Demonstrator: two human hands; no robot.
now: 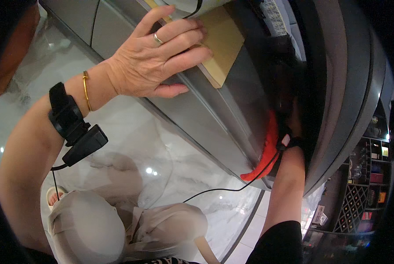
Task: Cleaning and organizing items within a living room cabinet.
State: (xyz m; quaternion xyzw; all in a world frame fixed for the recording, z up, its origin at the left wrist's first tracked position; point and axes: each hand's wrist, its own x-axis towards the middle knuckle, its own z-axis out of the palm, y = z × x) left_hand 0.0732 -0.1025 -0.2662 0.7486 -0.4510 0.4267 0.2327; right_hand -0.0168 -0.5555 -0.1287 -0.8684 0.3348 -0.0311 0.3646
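My left hand [160,52] reaches over the edge of an open grey drawer [197,115]. Its spread fingers rest across a tan flat box or book [225,43] at that edge, while the thumb lies against the grey face. A gold bangle, a ring and a black strapped device [78,123] are on this arm. Deep in the dark gap, my right hand [292,115] is mostly lost in shadow; what its fingers do is hidden. Beside that wrist lies a red cloth-like thing [266,151], with a black cable [216,189] crossing it from the wrist device.
The curved grey edge of the furniture [345,82] borders the gap on the right. White and patterned items [276,19] lie inside at the top. Below is a glossy marble floor [170,165], with my knees close by. A dark shelf with bottles [355,201] stands at lower right.
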